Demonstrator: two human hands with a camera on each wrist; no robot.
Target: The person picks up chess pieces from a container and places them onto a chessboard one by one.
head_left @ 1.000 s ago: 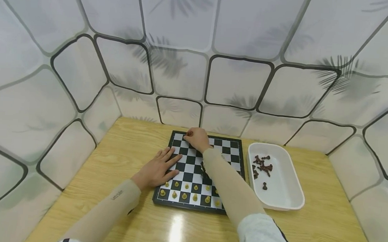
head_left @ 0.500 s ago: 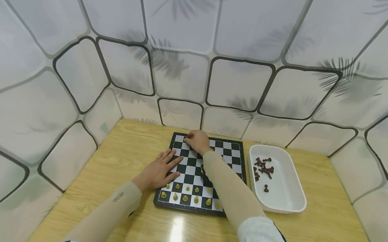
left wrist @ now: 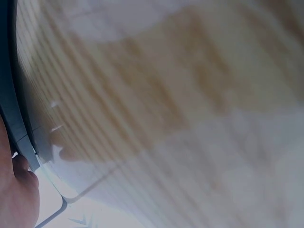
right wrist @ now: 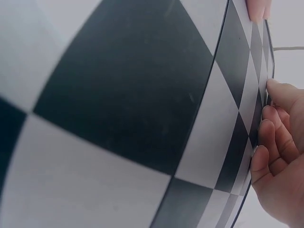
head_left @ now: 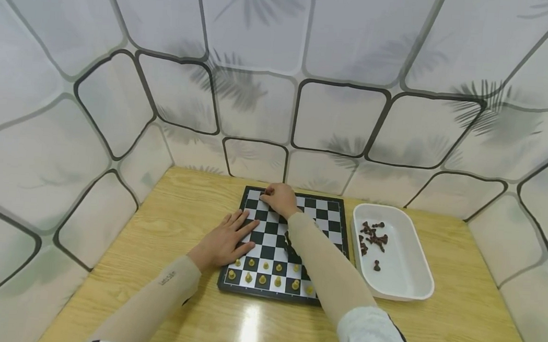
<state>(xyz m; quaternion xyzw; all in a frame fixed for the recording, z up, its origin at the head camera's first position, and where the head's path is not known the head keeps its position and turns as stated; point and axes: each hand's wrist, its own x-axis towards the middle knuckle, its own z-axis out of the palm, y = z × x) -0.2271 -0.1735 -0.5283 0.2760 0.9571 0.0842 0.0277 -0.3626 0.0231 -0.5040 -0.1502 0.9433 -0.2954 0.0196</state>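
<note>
A black-and-white chessboard [head_left: 269, 239] lies on the wooden table. My right hand [head_left: 281, 198] is at its far left part, thumb and fingers pinching a dark red-brown chess piece [head_left: 269, 191] low over the far row. The fingers mostly cover that piece, so its kind cannot be told. In the right wrist view the right hand [right wrist: 285, 152] has its fingers curled close to the board's surface. My left hand [head_left: 224, 241] rests with spread fingers on the board's left edge. Yellow chess pieces [head_left: 262, 279] stand in two rows along the near side; the right forearm hides some.
A white plastic tray [head_left: 409, 268] stands to the right of the board, with several dark red-brown chess pieces [head_left: 377, 240] lying in its left part. Patterned wall panels [head_left: 334, 117] rise behind and beside the table [head_left: 168, 206].
</note>
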